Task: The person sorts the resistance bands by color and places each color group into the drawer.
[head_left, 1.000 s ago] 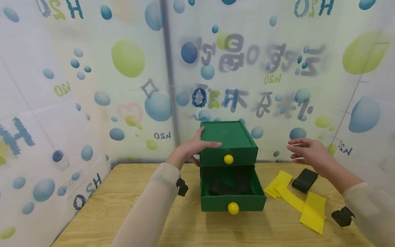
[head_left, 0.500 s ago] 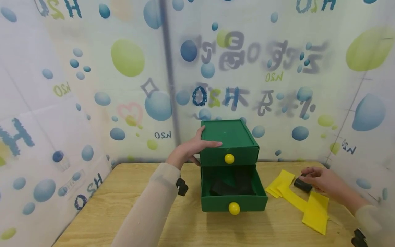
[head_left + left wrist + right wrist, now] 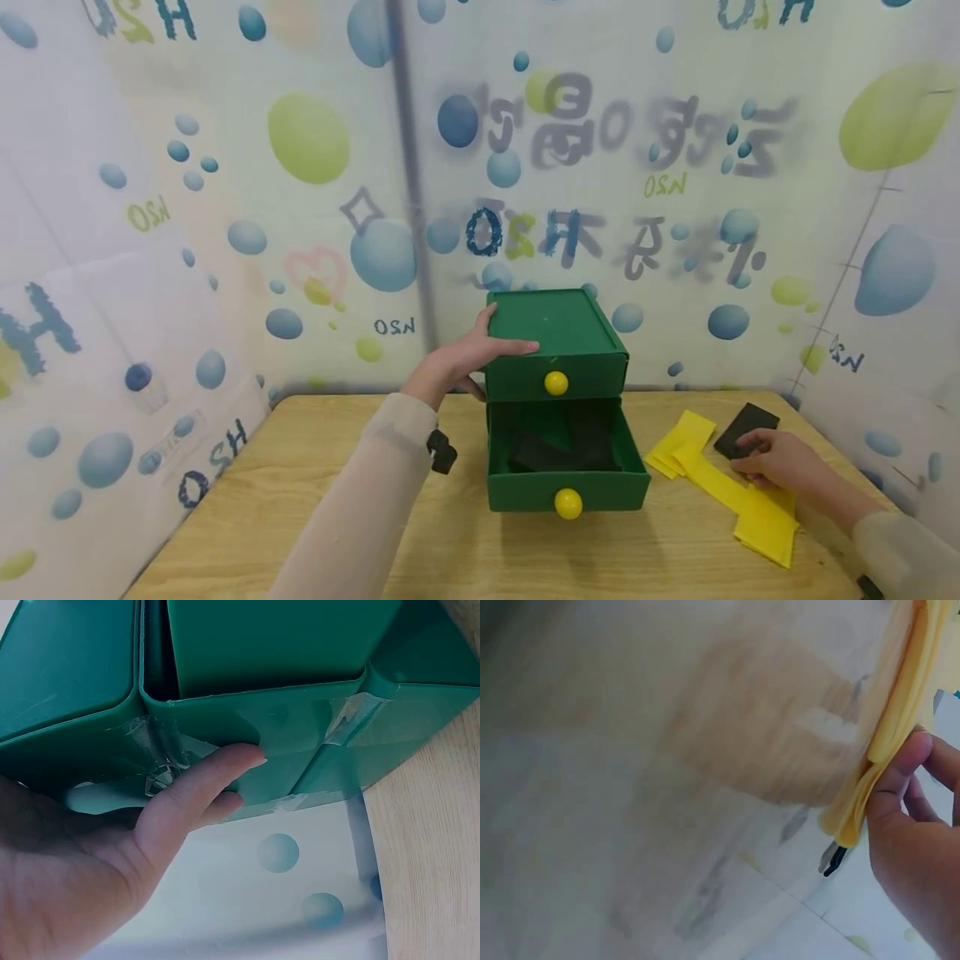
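A green plastic drawer unit (image 3: 555,321) with yellow ball knobs stands on the table. Its lower drawer (image 3: 566,492) is pulled out and holds dark folded pieces. My left hand (image 3: 465,354) is spread against the unit's upper left side, the thumb lying straight along the top front edge; taped green walls (image 3: 285,742) show beside it in the left wrist view. At the right, my right hand (image 3: 783,467) pinches the edge of a yellow folded strip (image 3: 768,525), seen edge-on as stacked yellow layers (image 3: 900,712) in the right wrist view. A black folded piece (image 3: 750,421) lies against its fingertips.
More yellow strips (image 3: 686,442) lie overlapped between the drawer unit and my right hand. The wooden table (image 3: 315,500) ends at a patterned curtain (image 3: 337,208) behind it, with another curtain side on the right.
My right hand has come down from the air to the black piece, then shifted slightly nearer onto the yellow strip. The black piece lies turned flat. My left hand stays at the drawer unit.
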### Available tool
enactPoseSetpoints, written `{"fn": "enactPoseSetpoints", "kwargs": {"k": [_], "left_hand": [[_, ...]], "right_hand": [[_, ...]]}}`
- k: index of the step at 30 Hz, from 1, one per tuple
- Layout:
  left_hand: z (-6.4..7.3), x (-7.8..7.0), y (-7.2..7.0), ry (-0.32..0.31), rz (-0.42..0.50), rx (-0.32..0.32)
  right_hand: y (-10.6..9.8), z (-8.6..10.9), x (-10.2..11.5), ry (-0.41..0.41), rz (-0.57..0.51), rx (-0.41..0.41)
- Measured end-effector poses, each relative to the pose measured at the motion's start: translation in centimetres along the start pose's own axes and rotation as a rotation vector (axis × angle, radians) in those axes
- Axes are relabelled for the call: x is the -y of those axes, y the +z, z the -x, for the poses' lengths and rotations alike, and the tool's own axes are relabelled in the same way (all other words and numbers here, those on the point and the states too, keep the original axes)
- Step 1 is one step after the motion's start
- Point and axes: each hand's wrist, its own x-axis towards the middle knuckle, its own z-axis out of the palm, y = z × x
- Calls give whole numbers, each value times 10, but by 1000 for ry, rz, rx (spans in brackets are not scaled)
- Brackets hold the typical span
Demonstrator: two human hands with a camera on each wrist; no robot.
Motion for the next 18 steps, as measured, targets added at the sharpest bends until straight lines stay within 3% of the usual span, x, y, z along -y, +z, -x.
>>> {"fn": "enactPoseSetpoints", "kwargs": {"k": [7,18], "left_hand": [[1,-2,1,6,-9,8],[2,0,-4,3,4,-5]], "right_hand": [[-1,1,6,24,59,-3],[-4,-2,9,58,-53,61]]}}
